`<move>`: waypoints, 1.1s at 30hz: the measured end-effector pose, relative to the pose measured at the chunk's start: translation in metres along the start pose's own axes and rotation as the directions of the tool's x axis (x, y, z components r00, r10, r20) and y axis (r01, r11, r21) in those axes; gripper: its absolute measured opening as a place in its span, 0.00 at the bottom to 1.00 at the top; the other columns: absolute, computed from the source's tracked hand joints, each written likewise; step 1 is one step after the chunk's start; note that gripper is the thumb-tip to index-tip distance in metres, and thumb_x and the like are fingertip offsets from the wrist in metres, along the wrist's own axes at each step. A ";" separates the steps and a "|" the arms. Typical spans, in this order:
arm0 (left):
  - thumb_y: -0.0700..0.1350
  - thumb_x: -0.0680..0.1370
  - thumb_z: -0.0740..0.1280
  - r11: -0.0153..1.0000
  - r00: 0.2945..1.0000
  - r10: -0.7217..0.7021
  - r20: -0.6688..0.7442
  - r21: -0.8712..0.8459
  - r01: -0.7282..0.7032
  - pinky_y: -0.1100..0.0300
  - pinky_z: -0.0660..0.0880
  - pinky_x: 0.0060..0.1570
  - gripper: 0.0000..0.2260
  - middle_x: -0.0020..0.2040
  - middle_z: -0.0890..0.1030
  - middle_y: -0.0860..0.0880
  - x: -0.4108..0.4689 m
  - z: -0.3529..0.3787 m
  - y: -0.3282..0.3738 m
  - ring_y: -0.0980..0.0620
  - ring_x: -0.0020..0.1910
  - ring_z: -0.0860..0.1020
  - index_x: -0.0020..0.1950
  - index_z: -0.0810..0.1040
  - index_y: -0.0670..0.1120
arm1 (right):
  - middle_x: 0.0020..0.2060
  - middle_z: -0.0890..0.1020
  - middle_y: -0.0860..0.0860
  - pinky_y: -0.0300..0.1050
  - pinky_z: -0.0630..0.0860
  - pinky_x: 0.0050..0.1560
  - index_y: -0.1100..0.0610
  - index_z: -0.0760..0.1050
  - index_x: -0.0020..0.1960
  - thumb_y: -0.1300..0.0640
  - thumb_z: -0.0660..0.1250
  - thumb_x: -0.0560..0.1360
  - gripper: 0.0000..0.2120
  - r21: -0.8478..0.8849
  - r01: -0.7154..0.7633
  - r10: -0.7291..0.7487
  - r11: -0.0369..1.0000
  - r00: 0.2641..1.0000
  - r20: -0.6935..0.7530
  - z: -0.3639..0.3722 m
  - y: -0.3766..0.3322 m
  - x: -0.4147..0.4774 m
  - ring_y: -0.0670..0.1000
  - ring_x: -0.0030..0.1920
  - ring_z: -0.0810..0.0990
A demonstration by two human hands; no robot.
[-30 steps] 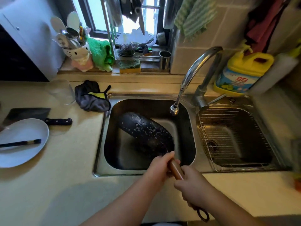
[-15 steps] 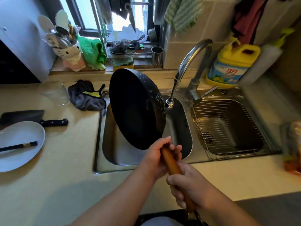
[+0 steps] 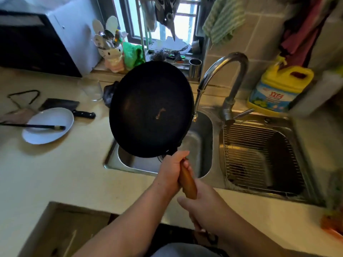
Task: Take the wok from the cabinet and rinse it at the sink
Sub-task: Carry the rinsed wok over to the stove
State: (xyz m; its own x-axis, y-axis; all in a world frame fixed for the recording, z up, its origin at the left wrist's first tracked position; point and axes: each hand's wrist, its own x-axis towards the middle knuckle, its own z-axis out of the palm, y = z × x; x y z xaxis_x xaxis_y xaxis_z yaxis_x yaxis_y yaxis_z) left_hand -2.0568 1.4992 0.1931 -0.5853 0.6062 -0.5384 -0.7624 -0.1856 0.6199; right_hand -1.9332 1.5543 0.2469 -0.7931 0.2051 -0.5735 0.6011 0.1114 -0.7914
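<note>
Both hands grip the wok above the sink.

A: Pretty clearly a lived-in home kitchen. Double stainless sink with a curved faucet, wire rack sitting in the right basin, big yellow jug of dish soap beside it.

B: Yep, and the windowsill's crammed: a cat-shaped utensil holder, a green cloth, a steel cup. There's a cleaver and a white plate with chopsticks on the table, tiled wall, towels hanging up. Nobody's restaurant looks like that.
</note>
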 end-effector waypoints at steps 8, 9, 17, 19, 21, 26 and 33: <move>0.40 0.76 0.66 0.939 0.922 0.328 -0.206 0.175 -0.296 0.56 0.72 0.36 0.16 0.27 0.75 0.48 -0.048 0.033 -0.042 0.53 0.27 0.75 0.28 0.77 0.48 | 0.25 0.74 0.51 0.41 0.72 0.22 0.49 0.71 0.56 0.58 0.67 0.76 0.11 0.123 0.098 -0.137 0.988 0.924 0.356 -0.050 0.034 -0.025 0.49 0.20 0.72; 0.39 0.76 0.66 0.931 0.908 0.352 -0.227 0.184 -0.315 0.56 0.72 0.36 0.16 0.27 0.76 0.48 -0.056 0.034 -0.045 0.53 0.27 0.75 0.27 0.78 0.48 | 0.24 0.75 0.51 0.41 0.72 0.22 0.52 0.71 0.56 0.58 0.67 0.77 0.10 0.116 0.090 -0.129 0.989 0.909 0.397 -0.051 0.035 -0.027 0.49 0.20 0.72; 0.40 0.75 0.66 0.872 0.766 0.482 -0.425 0.150 -0.466 0.57 0.76 0.36 0.09 0.28 0.77 0.47 -0.131 0.008 -0.069 0.51 0.29 0.77 0.35 0.76 0.44 | 0.23 0.74 0.52 0.41 0.70 0.20 0.63 0.69 0.56 0.64 0.66 0.76 0.11 0.034 0.102 -0.098 0.994 0.737 0.669 -0.018 0.041 -0.045 0.51 0.19 0.71; 0.41 0.74 0.67 0.868 0.735 0.473 -0.486 0.114 -0.483 0.56 0.76 0.36 0.08 0.29 0.77 0.47 -0.153 -0.006 -0.077 0.50 0.29 0.77 0.35 0.77 0.44 | 0.22 0.73 0.51 0.42 0.68 0.19 0.65 0.68 0.55 0.66 0.65 0.77 0.09 -0.002 0.140 -0.099 0.990 0.706 0.701 0.000 0.043 -0.052 0.51 0.18 0.69; 0.42 0.74 0.68 0.862 0.710 0.460 -0.533 0.077 -0.501 0.54 0.77 0.37 0.06 0.30 0.77 0.46 -0.175 -0.022 -0.085 0.50 0.31 0.77 0.37 0.77 0.43 | 0.21 0.72 0.51 0.42 0.68 0.20 0.62 0.68 0.51 0.67 0.65 0.76 0.06 -0.024 0.171 -0.099 0.985 0.670 0.736 0.019 0.045 -0.060 0.51 0.18 0.69; 0.43 0.73 0.69 0.814 0.574 0.439 -0.692 0.035 -0.580 0.56 0.78 0.34 0.10 0.31 0.79 0.47 -0.244 -0.064 -0.108 0.51 0.30 0.79 0.48 0.74 0.39 | 0.23 0.73 0.50 0.42 0.72 0.20 0.59 0.71 0.50 0.65 0.65 0.76 0.05 -0.066 0.192 -0.047 0.979 0.529 0.847 0.076 0.049 -0.093 0.49 0.21 0.70; 0.44 0.78 0.66 0.774 0.335 0.386 -0.860 0.104 -0.625 0.59 0.77 0.32 0.07 0.35 0.79 0.47 -0.367 -0.103 -0.158 0.52 0.31 0.80 0.51 0.75 0.40 | 0.23 0.73 0.51 0.41 0.71 0.20 0.59 0.71 0.48 0.63 0.66 0.73 0.06 -0.104 0.181 0.032 0.978 0.366 0.930 0.180 0.086 -0.164 0.50 0.20 0.69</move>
State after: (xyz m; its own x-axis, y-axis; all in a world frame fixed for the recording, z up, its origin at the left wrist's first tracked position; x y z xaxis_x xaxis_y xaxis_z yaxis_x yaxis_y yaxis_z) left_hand -1.7496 1.2264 0.2345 -0.7272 -0.5335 -0.4320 -0.1955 -0.4422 0.8753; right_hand -1.7691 1.3551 0.2349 -0.3628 -0.8258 -0.4318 0.4548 0.2475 -0.8555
